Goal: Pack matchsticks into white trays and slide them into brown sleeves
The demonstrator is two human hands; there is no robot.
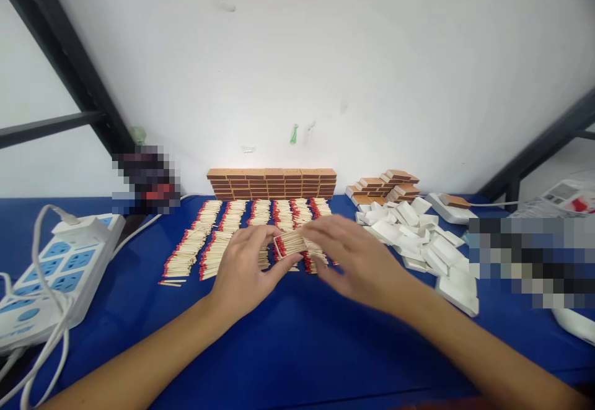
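Note:
My left hand [244,264] pinches a small white tray filled with red-tipped matches [289,243] just above the blue table [297,348]. My right hand [357,260] is beside it, blurred by motion, with its fingers stretched toward the tray's right end. Under and behind both hands lie several rows of loose red-tipped matches [218,236]. To the right is a heap of empty white inner trays [418,236].
A wall of stacked brown matchbox sleeves [272,183] stands at the back against the white wall, with a smaller loose pile of sleeves [385,186] to its right. A white power strip [56,267] with cables lies at the left. Black metal frame bars rise at both sides.

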